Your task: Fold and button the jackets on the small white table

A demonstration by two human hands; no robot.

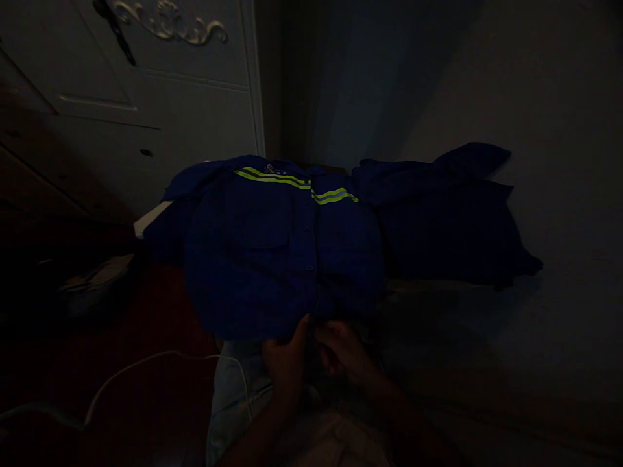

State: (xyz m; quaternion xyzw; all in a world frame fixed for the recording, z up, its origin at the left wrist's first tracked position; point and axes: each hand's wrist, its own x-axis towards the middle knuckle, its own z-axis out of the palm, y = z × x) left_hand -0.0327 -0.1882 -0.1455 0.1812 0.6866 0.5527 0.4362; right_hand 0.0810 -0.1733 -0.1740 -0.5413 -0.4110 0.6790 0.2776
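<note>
A dark blue jacket [253, 259] with yellow-green and grey stripes across its chest lies spread in front of me, its buttons running down the middle. My left hand [287, 357] is closed on its bottom edge near the button line, thumb on top. Close beside it on the right, my right hand [341, 349] has its fingers curled at the same edge; what they hold is too dark to tell. More dark blue cloth [448, 227] lies to the right of the jacket.
A pale cabinet [195, 110] with carved trim and a dark handle stands at the back left. A white cable [131, 368] crosses the dark red floor [146, 402] at lower left. A grey wall [559, 117] rises on the right.
</note>
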